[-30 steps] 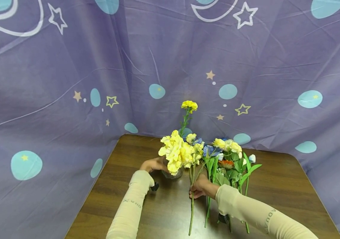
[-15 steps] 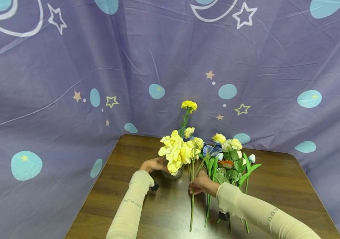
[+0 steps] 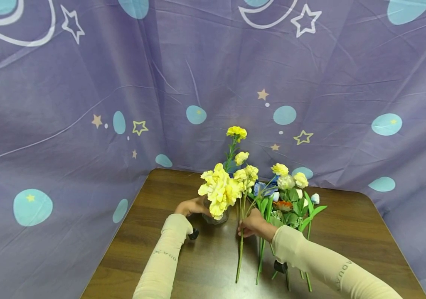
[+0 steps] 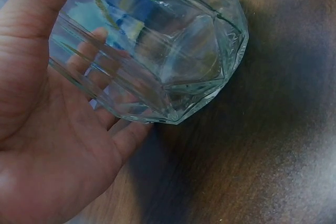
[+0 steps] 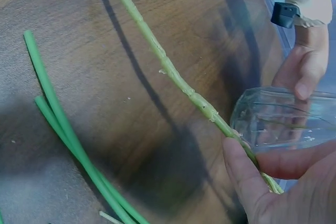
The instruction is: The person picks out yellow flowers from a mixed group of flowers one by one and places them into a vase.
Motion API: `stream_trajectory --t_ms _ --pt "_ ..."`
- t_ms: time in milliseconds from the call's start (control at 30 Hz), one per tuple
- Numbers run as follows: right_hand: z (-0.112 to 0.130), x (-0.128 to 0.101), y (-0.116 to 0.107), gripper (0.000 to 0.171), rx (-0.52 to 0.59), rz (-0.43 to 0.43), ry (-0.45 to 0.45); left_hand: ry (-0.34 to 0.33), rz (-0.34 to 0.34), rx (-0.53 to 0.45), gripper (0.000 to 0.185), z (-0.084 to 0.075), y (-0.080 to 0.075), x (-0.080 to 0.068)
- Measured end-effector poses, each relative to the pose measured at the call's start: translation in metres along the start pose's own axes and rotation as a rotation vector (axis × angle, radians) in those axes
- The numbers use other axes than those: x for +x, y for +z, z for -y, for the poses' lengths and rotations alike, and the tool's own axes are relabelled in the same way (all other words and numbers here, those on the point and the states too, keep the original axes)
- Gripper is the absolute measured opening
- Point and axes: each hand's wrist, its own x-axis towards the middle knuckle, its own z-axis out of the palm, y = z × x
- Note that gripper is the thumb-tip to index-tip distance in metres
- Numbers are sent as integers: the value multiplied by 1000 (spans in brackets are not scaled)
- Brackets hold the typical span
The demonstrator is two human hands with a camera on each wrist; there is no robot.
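1. On the table (image 3: 153, 232), toward the middle of its far edge, stands a clear faceted glass vase (image 3: 215, 216) holding a bunch of yellow flowers (image 3: 218, 190) and one taller yellow bloom (image 3: 237, 132).
2. Left hand (image 3: 189, 206): palm and fingers wrapped around the vase's left wall; the left wrist view shows the thumb over the glass and the fingers behind it, with the vase base touching the table.
3. Right hand (image 3: 252, 226): thumb and fingers pinched on a yellow-flowered stem (image 3: 240, 253), just right of the vase. The stem is held nearly upright, its blooms beside the vase's bunch; in the right wrist view its cut end is clear of the table.
4. Loose flowers (image 3: 285, 199), blue, white, orange and yellow, lie just right of the right hand, their green stems (image 3: 260, 265) pointing to the near edge.
5. Purple cloth (image 3: 85, 104) printed with stars and moons hangs behind the table's far edge and both sides.
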Motion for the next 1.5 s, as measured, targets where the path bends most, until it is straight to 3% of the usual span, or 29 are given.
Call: stream_trajectory --t_ms 433,767,1333,1500 --pt "13 -1 -15 9 90 -1 -5 12 10 3 113 -1 1 0" --pt "22 -10 -24 6 170 -24 -71 44 20 -18 114 3 3 0" --pt "51 -26 -44 15 29 -73 -190 -13 -16 17 116 1 3 -1" --pt "59 -30 -50 11 8 -72 -227 5 -8 1 115 0 2 0"
